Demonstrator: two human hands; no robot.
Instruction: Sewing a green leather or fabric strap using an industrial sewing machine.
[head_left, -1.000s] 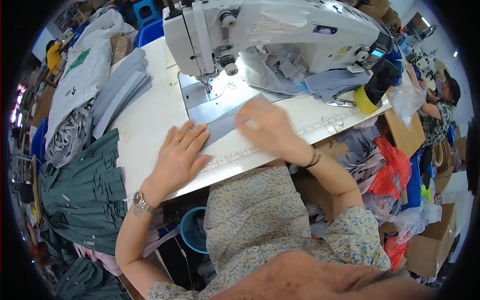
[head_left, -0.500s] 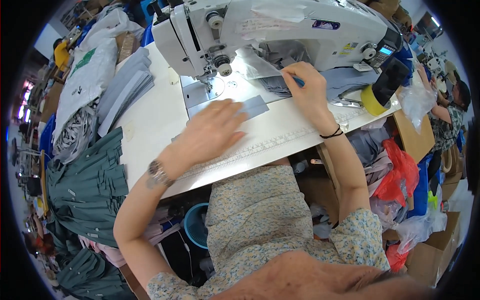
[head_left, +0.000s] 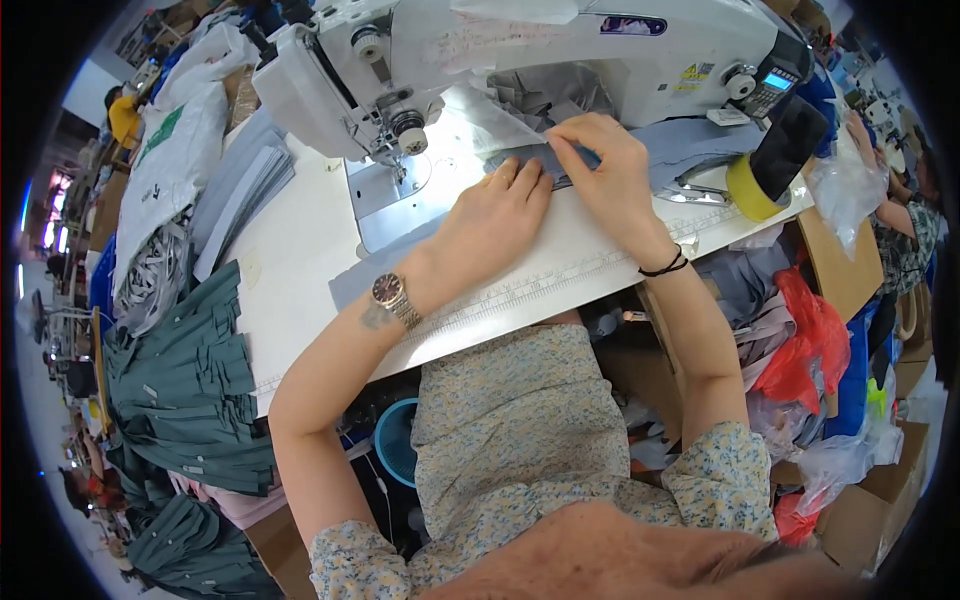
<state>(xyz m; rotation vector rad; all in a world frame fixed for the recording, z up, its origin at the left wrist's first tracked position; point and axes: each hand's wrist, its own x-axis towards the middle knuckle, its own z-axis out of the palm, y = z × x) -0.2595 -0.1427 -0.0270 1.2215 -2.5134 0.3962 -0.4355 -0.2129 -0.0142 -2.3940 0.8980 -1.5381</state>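
My left hand (head_left: 490,222) lies over a long grey-blue fabric piece (head_left: 368,270), with its fingers stretched toward a small pile of darker grey fabric pieces. Part of the long piece is hidden under that hand and wrist. Close beside its fingertips, my right hand (head_left: 608,168) has thumb and forefinger pinched together at the pile. Something blue shows within the right hand, too covered to name. A white sewing machine (head_left: 530,50) stands beyond both hands, its needle area (head_left: 398,172) lit, to the left of my left fingertips.
Grey fabric stacks lie on the table's left (head_left: 245,190) and under the machine arm (head_left: 690,150). Metal snips (head_left: 695,193), a yellow tape roll (head_left: 750,190) and a black phone (head_left: 790,140) sit at the right. Dark green garments (head_left: 185,385) hang at the left edge.
My left hand has moved right and farther away, from the fabric near the needle to the pile by my right hand. The long fabric piece now shows farther left. My right hand stays near the pile.
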